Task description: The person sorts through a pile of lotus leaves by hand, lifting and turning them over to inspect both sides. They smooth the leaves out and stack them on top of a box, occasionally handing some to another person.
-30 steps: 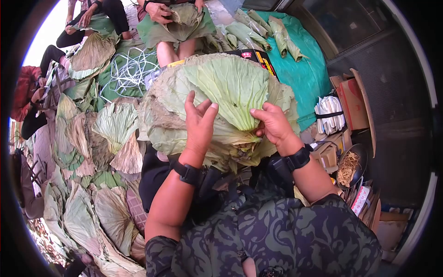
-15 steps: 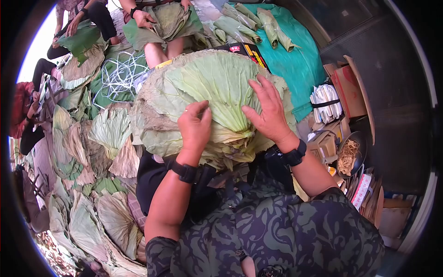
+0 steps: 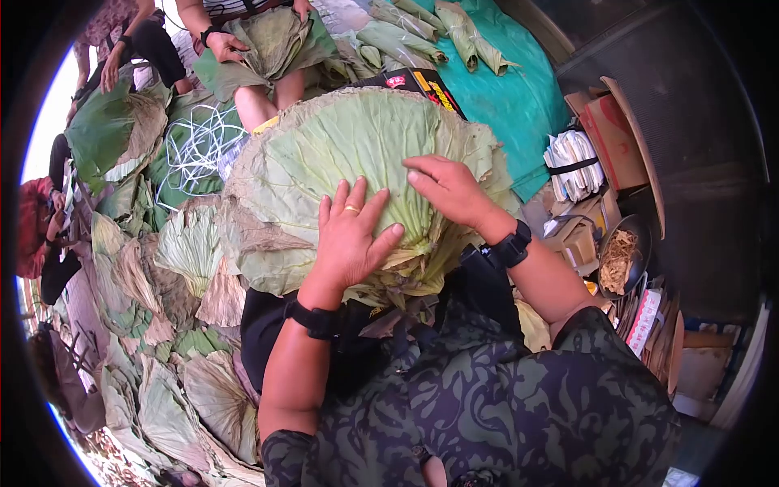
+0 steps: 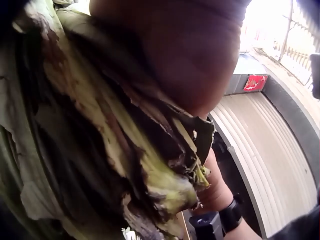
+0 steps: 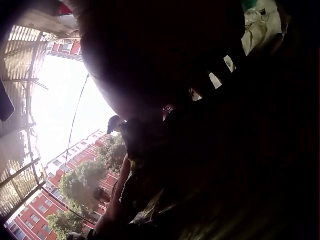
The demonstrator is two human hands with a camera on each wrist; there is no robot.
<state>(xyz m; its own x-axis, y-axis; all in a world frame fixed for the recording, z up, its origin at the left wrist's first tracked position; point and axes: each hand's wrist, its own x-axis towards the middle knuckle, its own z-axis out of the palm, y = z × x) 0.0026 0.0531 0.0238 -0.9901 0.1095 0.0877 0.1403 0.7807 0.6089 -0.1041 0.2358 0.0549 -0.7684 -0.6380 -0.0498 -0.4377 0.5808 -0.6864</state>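
A stack of large fan-shaped dried leaves [image 3: 324, 146] lies over the person's lap in the head view, pale green on top with browner edges. The left hand [image 3: 350, 239] rests on the top leaf, its fingers spread and pointing up the leaf. To its right, the right hand [image 3: 450, 191] lies over the leaf with extended fingers, holding nothing visible. The gathered leaf bases [image 4: 165, 185] show brown and yellow-green in the left wrist view, beneath the hand. The right wrist view is mostly dark, and contact there is hard to make out.
More leaves [image 3: 195, 243] cover the ground at left, near tangled white string [image 3: 199, 150]. Other people sit at the top and left. Rolled leaf bundles [image 3: 398, 40] lie beside a teal sheet [image 3: 519, 105]. At right are a cardboard box [image 3: 613, 142] and a bowl [image 3: 621, 256].
The right hand has let go of the leaf base and moved onto the leaf. My left hand has flattened onto the top leaf, which now lies spread over the stack.
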